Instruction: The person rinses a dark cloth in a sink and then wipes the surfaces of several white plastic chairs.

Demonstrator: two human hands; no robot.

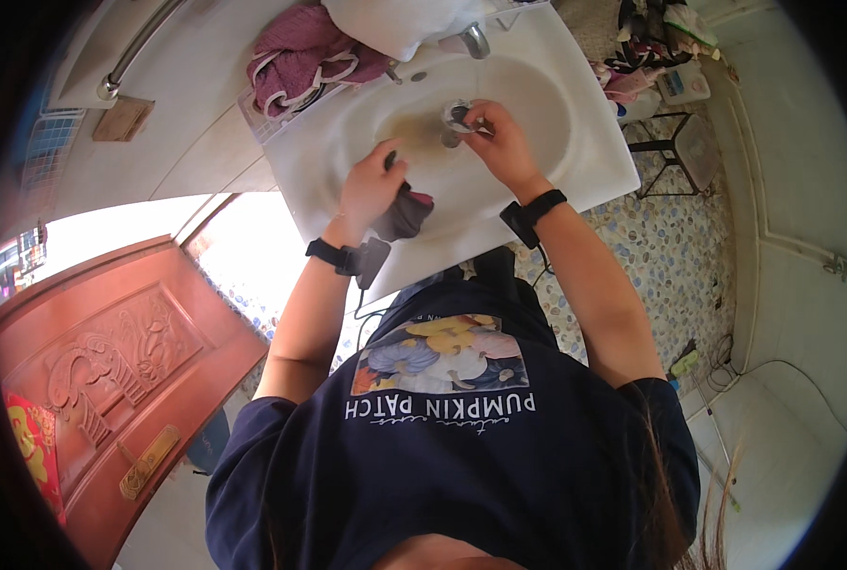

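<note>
A white washbasin [544, 92] lies before me, with brownish staining or murky water in its bowl. Over the bowl, my right hand [498, 142] grips a small round clear container [459, 116] with something dark inside, just below the metal faucet [475, 41]. At the near left side of the bowl, my left hand [372, 187] is closed on a dark cloth [406, 214] with a dark red patch; the cloth hangs against the basin's inner side. Both wrists wear black straps with small dark devices.
A purple towel [299, 53] with white trim lies at the basin's back left corner. Right of the basin stands a stool [698, 153] on the pebble-patterned floor [630, 249], near bottles. A carved reddish door [131, 356] stands at the left.
</note>
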